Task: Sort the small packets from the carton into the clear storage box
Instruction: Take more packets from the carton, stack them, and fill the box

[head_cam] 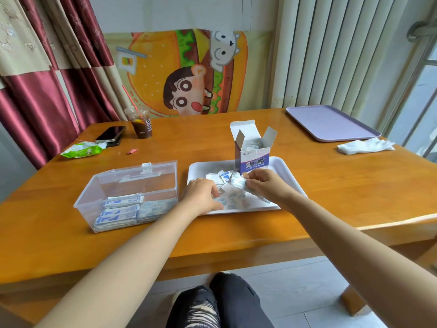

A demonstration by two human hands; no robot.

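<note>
Several packets [237, 183] in right hand [266, 185] over tray [203, 167]

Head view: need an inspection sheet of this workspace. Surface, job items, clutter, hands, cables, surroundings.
Surface: wooden table, glossy.
Job's things: carton open, upright on the white tray, packets inside; loose packets spread on that tray; clear storage box to its left, lid up, stacked packets inside.
Clutter: phone, drink cup, green wrapper and red scrap far left; purple tray and white cloth far right.
Hands: left hand has fingers curled on the loose packets; right hand pinches a packet bundle.
Cables: nothing seen.
Surroundings: curtain, cartoon poster and radiator behind the table.
</note>
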